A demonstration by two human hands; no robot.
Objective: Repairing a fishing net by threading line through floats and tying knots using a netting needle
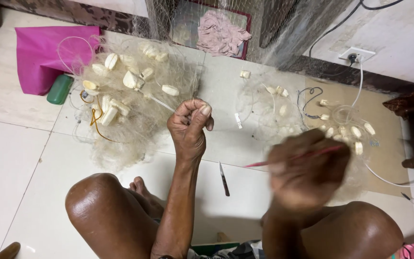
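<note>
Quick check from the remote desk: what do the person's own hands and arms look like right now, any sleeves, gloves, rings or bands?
Both arms are bare up to the frame edge: no sleeves, no gloves. The left hand shows no ring or band, and its thumbnail is short and plain. The right hand is motion-blurred, so rings or marks on it cannot be made out. No watch or band shows on the left wrist; the right wrist is too blurred to tell.

Net heap with floats (pixel 120 91) lies on floor (pixel 15 163) at left, bottle (pixel 59 89) just left of it. Second float pile (pixel 341 127) at right. Knife (pixel 224 179) on floor between knees; cloth (pixel 221 33) behind, possibly on a mat.
</note>
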